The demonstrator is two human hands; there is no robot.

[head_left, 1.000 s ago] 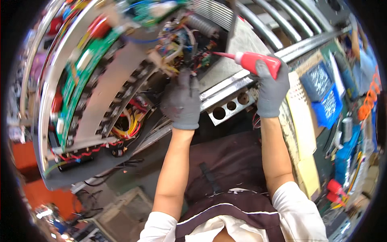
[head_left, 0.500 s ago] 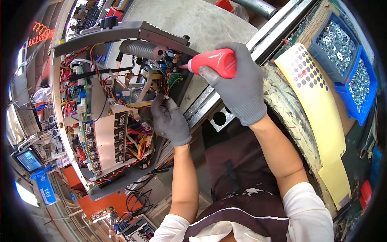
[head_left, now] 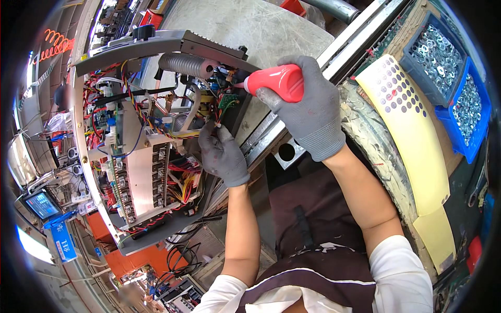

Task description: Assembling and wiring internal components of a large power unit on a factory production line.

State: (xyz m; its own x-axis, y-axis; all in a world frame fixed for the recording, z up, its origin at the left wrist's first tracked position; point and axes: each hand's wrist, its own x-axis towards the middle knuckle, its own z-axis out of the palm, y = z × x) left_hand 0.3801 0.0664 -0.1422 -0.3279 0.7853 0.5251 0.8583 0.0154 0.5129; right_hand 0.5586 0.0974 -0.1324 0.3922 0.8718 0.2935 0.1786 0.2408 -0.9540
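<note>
My right hand (head_left: 315, 112), in a grey glove, is wrapped round a red squeeze bottle (head_left: 275, 83) held on its side. The bottle's thin nozzle points left, beside a small green circuit board (head_left: 228, 100) within an open machine chassis (head_left: 136, 182). Whether the tip touches anything is too small to tell. Below the board, my gloved left hand (head_left: 225, 158) has its fingers closed at a bundle of thin coloured wires (head_left: 217, 116), with a small pale connector by the fingertips. A ribbed grey hose (head_left: 185, 64) lies above these wires in the chassis.
On the right, a grey bin (head_left: 436, 57) and a blue bin (head_left: 468, 112) hold small metal fasteners. A yellow sheet (head_left: 412, 151) with dark round stickers lies beside them. Metal rails (head_left: 365, 31) run past the far tabletop (head_left: 250, 31). Black cables (head_left: 182, 258) hang below the chassis.
The chassis and surroundings sit slightly further right in the picture. Both hands keep their holds, and the bottle's nozzle stays beside the green board.
</note>
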